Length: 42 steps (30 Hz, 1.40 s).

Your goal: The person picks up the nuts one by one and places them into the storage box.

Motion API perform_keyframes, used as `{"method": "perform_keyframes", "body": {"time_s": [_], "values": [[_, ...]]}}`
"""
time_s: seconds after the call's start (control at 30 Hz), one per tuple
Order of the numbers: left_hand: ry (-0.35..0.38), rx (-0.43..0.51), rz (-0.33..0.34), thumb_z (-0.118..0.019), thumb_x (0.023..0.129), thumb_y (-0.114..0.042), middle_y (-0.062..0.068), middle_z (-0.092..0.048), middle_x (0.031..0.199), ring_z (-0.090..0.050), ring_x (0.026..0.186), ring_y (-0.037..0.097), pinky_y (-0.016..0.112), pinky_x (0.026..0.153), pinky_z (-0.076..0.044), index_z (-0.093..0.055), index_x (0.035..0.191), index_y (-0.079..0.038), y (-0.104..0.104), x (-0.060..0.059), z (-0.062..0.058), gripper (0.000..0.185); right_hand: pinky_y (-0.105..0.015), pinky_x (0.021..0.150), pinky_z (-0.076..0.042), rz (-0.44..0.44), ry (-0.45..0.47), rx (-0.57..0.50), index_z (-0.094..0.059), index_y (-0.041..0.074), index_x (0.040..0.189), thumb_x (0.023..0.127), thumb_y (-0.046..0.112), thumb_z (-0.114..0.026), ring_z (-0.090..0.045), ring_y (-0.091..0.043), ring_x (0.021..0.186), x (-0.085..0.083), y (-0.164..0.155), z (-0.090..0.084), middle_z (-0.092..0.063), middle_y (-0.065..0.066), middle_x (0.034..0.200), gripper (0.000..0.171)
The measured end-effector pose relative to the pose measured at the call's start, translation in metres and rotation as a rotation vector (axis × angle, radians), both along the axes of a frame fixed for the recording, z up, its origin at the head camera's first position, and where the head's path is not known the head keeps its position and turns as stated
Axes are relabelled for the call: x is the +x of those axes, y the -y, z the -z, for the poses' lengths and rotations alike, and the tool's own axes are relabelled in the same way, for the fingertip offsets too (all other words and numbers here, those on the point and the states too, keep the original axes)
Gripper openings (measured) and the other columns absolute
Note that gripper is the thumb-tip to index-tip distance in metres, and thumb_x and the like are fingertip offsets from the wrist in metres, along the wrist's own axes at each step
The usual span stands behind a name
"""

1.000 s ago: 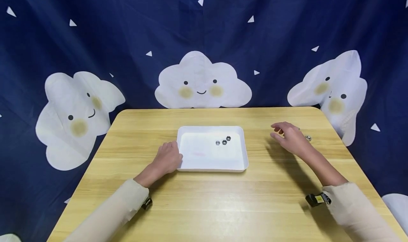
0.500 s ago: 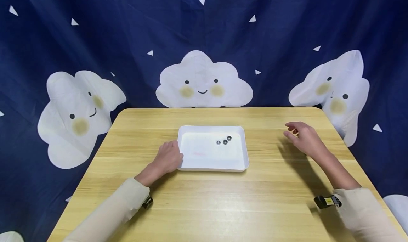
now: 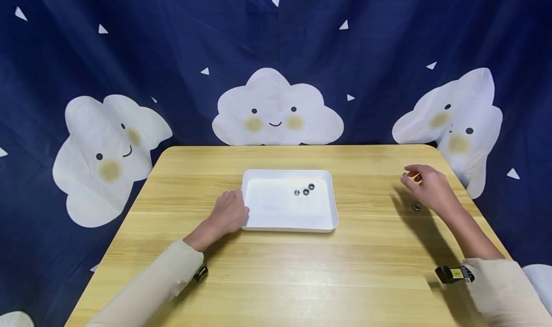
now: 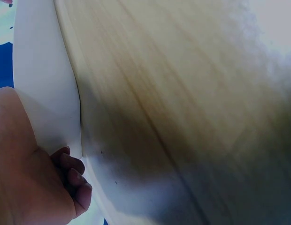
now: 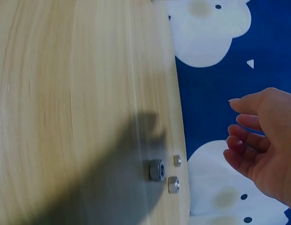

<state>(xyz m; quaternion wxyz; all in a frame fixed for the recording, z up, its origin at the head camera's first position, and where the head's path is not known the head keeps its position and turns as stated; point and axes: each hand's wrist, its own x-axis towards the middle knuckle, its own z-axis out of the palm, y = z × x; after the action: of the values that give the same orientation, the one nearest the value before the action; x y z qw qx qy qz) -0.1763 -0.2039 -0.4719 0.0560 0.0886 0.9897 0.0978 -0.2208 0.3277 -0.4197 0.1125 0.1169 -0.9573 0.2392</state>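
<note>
My left hand (image 3: 226,212) grips the left wall of a white tray (image 3: 289,230); in the left wrist view its fingers (image 4: 72,166) are curled beside the tray's side (image 4: 47,75). Three metal hex nuts lie inside the tray, the nearest to my left hand being a silver nut (image 3: 296,193). Over the right part of the table hovers my right hand (image 3: 431,188), fingers loosely bent and holding nothing. Around it on the table are a nut (image 3: 416,207) and another nut (image 3: 405,174) by the fingertips. The right wrist view shows a large nut (image 5: 157,169) and two smaller ones.
A light wooden table (image 3: 284,274) bears everything. Its far edge meets a dark blue curtain (image 3: 172,39) printed with white clouds. In the right wrist view the nuts sit close to a table edge.
My right hand has moved to the right, away from the tray, and a nut now shows below it. My left hand stays at the tray; the nuts inside lie as before.
</note>
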Motion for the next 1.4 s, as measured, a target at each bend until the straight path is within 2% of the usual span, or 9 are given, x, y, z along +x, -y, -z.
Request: {"method": "perform_keyframes", "body": {"time_s": [0.5,0.83,1.07,1.4], "values": [[0.043,-0.005,-0.009,-0.046,0.1,-0.024,0.01,-0.047,0.09,-0.043,0.086,0.029,0.037,0.079,-0.034,-0.047,0.099,-0.002,-0.001,0.0,0.0,0.023,-0.044,0.074,-0.047,0.051,0.049,0.013,-0.065,-0.01,0.124,0.093,0.013,-0.073,-0.066,-0.044,0.092,-0.001,-0.023,0.009,-0.069,-0.031,0.108,0.039],[0.034,0.002,-0.019,-0.049,0.1,-0.026,0.01,-0.048,0.089,-0.044,0.085,0.028,0.037,0.077,-0.035,-0.048,0.1,-0.001,-0.001,-0.001,0.0,0.025,-0.049,0.075,-0.048,0.072,0.054,0.019,-0.063,-0.012,0.124,0.092,0.014,-0.073,-0.067,-0.048,0.091,-0.003,-0.032,0.012,-0.068,-0.034,0.108,0.042],[0.037,0.002,-0.023,-0.049,0.1,-0.026,0.01,-0.048,0.089,-0.044,0.085,0.028,0.037,0.077,-0.035,-0.049,0.101,0.0,-0.001,-0.001,0.0,0.025,-0.059,0.076,-0.051,0.083,0.084,0.036,-0.062,-0.013,0.125,0.092,0.014,-0.074,-0.066,-0.051,0.091,-0.006,-0.043,0.017,-0.065,-0.037,0.112,0.044],[0.043,-0.008,-0.02,-0.049,0.101,-0.025,0.01,-0.048,0.089,-0.044,0.087,0.029,0.038,0.078,-0.035,-0.048,0.101,0.0,-0.002,0.0,-0.002,0.025,-0.05,0.067,-0.056,0.099,0.117,0.04,-0.06,-0.017,0.125,0.093,0.019,-0.075,-0.068,-0.052,0.092,-0.006,-0.053,0.027,-0.064,-0.039,0.117,0.051]]}}
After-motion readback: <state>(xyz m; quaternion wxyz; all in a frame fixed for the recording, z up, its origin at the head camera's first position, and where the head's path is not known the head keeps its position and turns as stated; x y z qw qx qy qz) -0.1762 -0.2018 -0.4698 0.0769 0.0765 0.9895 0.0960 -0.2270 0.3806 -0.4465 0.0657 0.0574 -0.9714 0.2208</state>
